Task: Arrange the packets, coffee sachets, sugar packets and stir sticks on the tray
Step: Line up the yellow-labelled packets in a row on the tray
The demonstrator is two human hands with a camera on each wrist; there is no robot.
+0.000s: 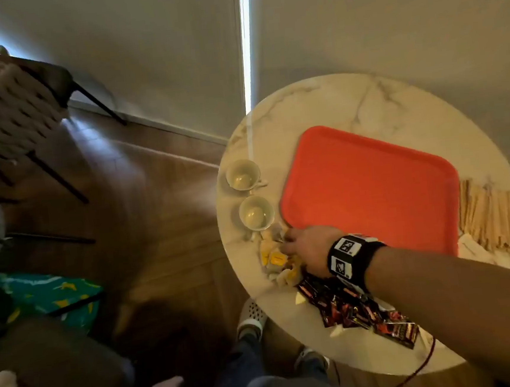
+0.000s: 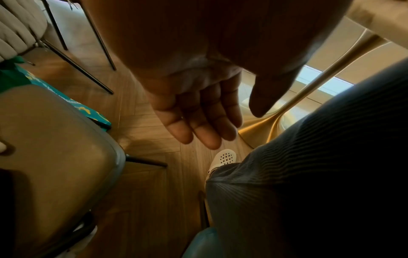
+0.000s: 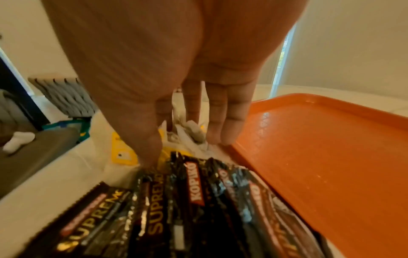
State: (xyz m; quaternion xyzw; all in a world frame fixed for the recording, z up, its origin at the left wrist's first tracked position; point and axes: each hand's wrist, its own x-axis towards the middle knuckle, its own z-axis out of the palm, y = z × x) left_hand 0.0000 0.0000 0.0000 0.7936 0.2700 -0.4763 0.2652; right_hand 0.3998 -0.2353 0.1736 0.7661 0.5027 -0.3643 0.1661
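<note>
Now the right hand [image 1: 306, 247], fingers straight, touches packets [image 1: 276, 257]; sachets [image 1: 355, 311] run toward 5 o'clock; left hand [image 2: 198, 113] hangs relaxed.

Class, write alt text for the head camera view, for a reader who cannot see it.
A right hand reaches into yellow-and-white packets beside an empty orange tray on a round marble table. Dark coffee sachets, wooden stir sticks and two cups surround it.

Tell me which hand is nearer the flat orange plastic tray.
Right. The right hand reaches over the table beside the flat orange plastic tray's near corner, above the yellow-and-white packets. The left hand hangs below the table, beside the leg.
</note>
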